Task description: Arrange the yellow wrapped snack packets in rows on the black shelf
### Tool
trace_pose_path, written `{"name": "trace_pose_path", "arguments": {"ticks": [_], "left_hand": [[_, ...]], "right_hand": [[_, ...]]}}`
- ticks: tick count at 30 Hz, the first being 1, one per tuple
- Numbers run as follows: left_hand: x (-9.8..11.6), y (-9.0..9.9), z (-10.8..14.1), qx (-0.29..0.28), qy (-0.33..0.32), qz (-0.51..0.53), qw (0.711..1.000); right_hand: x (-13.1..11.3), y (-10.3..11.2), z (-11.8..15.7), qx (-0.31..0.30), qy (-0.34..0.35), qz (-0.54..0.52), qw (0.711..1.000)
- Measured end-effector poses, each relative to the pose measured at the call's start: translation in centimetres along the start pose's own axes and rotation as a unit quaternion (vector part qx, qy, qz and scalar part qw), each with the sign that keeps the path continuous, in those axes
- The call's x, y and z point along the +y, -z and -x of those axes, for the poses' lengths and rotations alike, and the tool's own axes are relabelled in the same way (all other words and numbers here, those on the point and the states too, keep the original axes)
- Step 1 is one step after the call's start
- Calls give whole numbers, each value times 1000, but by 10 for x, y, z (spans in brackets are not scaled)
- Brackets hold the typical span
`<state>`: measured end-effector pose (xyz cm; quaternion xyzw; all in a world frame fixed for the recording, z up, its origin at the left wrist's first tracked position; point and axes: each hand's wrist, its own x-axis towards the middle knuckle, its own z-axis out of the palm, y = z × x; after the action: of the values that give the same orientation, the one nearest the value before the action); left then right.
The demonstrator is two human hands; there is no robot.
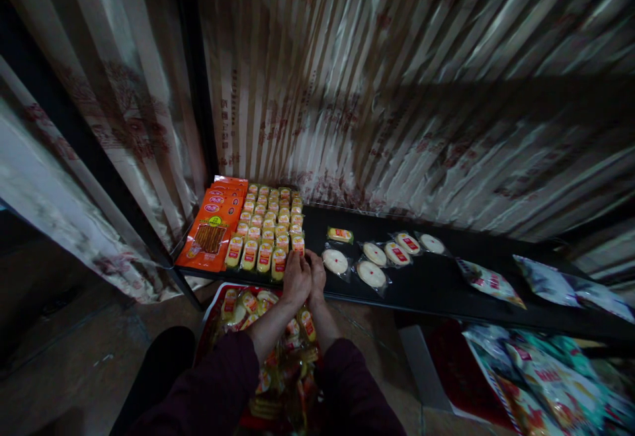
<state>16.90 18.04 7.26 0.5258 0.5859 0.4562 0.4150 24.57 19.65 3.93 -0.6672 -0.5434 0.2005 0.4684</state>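
Observation:
Side by side at the shelf's front edge are my left hand [296, 280] and my right hand [316, 272], fingers closed around a small wrapped cake [298, 244] at the right end of the front row. Yellow wrapped cakes [264, 257] with red and white labels stand in tight rows to the left of my hands. Below my forearms, a red box with a white rim [212, 305] holds many more loose packets. Just right of my right hand lies a round white wrapped biscuit [336, 262]. My fingertips partly hide the held cake.
Orange snack packets [211, 227] overlap at the black shelf's [417, 284] left end. Further right lie one wrapped cake [340, 234], several round biscuits [398, 253] and plastic bags [489, 282]. A black post [196, 59] rises behind; a striped curtain [347, 92] backs the shelf. More bags [546, 376] sit below.

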Motion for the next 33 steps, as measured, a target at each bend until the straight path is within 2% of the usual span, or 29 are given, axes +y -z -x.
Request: {"name": "trace_pose_path", "arguments": {"ticks": [3, 5, 9, 11, 15, 19, 23, 30, 33], "left_hand": [[-1, 0, -1, 5, -2, -41, 999], [1, -7, -2, 7, -2, -72, 997], [4, -37, -6, -6, 10, -115, 993], [1, -52, -8, -43, -1, -133, 990], [-11, -68, -11, -75, -40, -184, 979], [-17, -72, -15, -50, -29, -193, 979], [-17, -73, -17, -34, -35, -151, 987], [-20, -62, -14, 9, -33, -109, 993], [-18, -60, -14, 10, -43, -109, 993]], "right_hand": [[1, -2, -1, -13, 27, 56, 998], [2, -3, -1, -15, 31, 75, 997], [6, -3, -2, -20, 36, 91, 995], [8, -3, -3, -23, 39, 96, 994], [13, -4, -5, -28, 43, 104, 993], [15, -5, -6, -42, 47, 108, 992], [14, -6, -8, -59, 51, 109, 991], [6, -7, -8, -73, 63, 105, 990], [4, -8, -8, -72, 64, 104, 990]]}}
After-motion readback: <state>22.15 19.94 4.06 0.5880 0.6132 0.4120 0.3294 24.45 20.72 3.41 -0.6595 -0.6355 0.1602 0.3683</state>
